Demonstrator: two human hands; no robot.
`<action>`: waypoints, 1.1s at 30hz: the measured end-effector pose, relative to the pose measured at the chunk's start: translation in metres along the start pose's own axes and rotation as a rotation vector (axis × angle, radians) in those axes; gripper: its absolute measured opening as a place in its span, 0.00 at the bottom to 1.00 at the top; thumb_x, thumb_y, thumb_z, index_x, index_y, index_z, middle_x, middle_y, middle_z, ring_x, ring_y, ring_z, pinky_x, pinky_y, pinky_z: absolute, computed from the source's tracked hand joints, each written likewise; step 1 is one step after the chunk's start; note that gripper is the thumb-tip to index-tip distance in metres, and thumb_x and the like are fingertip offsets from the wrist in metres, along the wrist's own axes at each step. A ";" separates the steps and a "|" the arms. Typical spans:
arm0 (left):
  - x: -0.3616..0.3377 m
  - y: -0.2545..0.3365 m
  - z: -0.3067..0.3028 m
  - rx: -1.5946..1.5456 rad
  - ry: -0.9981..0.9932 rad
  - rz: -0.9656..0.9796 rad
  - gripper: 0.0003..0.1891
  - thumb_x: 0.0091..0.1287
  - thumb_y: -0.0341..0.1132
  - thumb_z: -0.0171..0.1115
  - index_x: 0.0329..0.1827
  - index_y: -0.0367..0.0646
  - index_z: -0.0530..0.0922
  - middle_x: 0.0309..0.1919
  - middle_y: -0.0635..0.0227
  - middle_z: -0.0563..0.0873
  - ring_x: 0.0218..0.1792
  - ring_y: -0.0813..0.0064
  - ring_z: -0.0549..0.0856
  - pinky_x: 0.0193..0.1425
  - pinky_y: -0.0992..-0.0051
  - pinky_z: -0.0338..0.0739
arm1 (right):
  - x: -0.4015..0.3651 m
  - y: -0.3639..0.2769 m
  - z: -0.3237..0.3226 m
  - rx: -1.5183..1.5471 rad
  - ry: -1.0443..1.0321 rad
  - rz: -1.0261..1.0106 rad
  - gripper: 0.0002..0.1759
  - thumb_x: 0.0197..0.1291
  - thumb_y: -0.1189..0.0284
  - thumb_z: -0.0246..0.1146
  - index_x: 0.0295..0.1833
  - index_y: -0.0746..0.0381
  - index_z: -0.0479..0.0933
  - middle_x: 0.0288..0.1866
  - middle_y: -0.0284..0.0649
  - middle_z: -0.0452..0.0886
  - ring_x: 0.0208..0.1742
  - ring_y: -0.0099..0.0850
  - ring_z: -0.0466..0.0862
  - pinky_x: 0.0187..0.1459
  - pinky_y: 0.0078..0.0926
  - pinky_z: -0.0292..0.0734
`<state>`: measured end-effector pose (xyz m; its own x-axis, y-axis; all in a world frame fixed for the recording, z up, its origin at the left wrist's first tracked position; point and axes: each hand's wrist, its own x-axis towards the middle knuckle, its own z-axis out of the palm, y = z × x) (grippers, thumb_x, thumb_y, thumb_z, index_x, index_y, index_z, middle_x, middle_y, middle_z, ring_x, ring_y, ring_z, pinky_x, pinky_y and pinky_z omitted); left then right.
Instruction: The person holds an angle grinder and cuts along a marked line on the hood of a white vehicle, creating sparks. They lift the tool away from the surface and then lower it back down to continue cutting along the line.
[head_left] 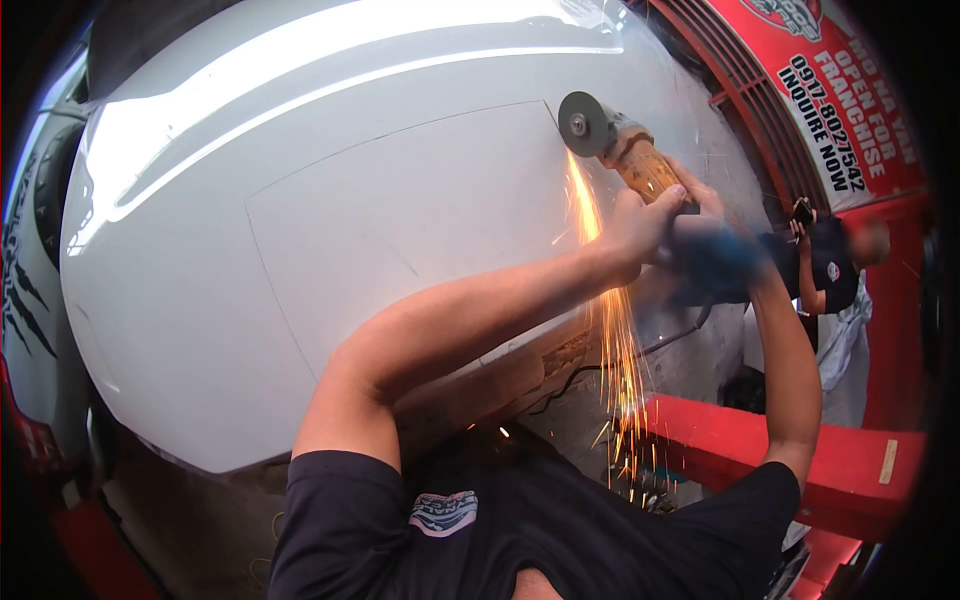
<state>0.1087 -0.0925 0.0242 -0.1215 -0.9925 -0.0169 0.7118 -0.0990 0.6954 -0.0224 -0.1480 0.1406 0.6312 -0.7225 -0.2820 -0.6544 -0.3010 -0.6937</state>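
Both my hands grip an orange angle grinder by its body. My left hand is closed around its near side. My right hand is closed on the far side, partly hidden behind the tool and a blue blur. The grinder's grey cutting disc meets a large white car panel at the end of a thin line. Bright orange sparks stream from the disc down past my left wrist. A thin dark line on the panel traces a large four-sided outline, with one corner near the disc.
A person in a dark shirt stands at the right, holding a dark object like a phone. A red beam crosses the lower right. A red and white banner hangs at upper right. Another white vehicle stands at the left edge.
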 end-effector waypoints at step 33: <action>-0.036 -0.048 0.023 -0.031 -0.049 -0.044 0.28 0.88 0.51 0.62 0.72 0.31 0.74 0.57 0.53 0.88 0.49 0.63 0.96 0.47 0.58 0.99 | -0.057 0.039 0.010 -0.016 0.006 0.011 0.65 0.47 0.68 0.69 0.95 0.67 0.53 0.59 0.49 0.85 0.56 0.34 0.85 0.62 0.28 0.81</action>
<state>0.0626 -0.0498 0.0079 -0.1864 -0.9824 -0.0115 0.7262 -0.1457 0.6719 -0.0799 -0.1125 0.1227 0.6210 -0.7300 -0.2856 -0.6684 -0.3028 -0.6794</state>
